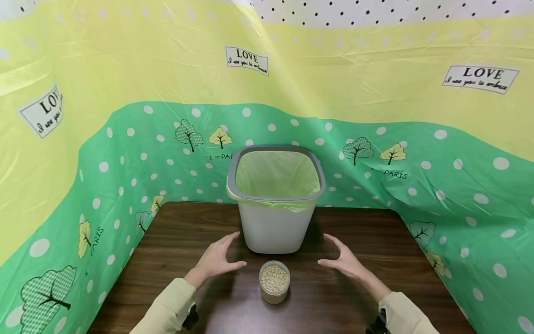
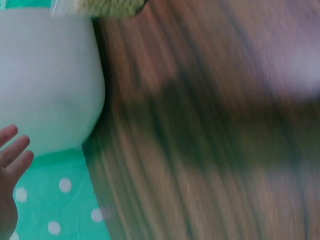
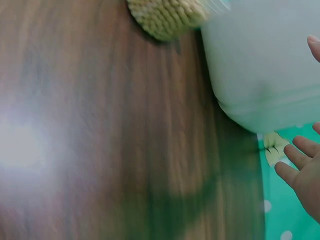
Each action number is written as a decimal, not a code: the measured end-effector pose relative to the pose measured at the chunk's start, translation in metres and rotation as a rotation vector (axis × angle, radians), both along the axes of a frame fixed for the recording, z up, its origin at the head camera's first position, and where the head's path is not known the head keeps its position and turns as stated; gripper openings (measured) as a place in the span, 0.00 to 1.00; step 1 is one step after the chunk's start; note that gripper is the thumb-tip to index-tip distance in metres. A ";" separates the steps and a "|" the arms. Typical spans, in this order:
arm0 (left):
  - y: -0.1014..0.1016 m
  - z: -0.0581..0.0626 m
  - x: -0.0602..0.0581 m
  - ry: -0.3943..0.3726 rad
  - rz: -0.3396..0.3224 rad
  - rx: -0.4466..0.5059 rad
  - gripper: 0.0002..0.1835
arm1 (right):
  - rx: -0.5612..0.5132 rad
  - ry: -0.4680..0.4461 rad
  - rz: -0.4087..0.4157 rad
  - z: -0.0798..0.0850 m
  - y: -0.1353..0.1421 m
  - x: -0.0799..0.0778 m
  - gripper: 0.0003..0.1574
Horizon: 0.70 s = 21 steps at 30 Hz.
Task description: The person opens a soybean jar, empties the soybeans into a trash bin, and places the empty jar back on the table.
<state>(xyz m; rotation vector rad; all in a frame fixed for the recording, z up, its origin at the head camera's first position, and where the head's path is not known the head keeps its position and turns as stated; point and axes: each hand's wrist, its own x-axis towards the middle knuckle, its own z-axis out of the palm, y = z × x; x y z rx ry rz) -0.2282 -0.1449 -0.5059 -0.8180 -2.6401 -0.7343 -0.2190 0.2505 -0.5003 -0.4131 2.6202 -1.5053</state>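
A clear round jar full of pale yellow beans stands upright on the table, in front of a white trash bin. The bin has a grey rim and a light green liner bag. To the left of the jar my left hand is held in the air, fingers spread and thumb apart, holding nothing. On the other side my right hand mirrors it, fingers loosely extended and touching nothing. The wrist views catch the beans at the top edge, beside the bin.
The dark wooden table carries the bin near its back edge. A yellow and green printed curtain encloses the table at the back and both sides. Light reflects off the table's surface.
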 end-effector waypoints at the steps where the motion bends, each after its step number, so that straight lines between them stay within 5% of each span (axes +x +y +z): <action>1: 0.004 -0.001 0.002 -0.015 -0.011 0.008 0.45 | -0.004 -0.008 0.006 -0.003 -0.004 0.002 0.50; 11: 0.049 -0.015 0.024 -0.269 -0.136 0.059 0.47 | -0.086 -0.059 0.131 -0.038 -0.032 0.012 0.50; 21: 0.070 -0.033 0.025 -0.361 -0.144 0.047 0.54 | -0.128 -0.079 0.234 -0.065 -0.058 0.020 0.48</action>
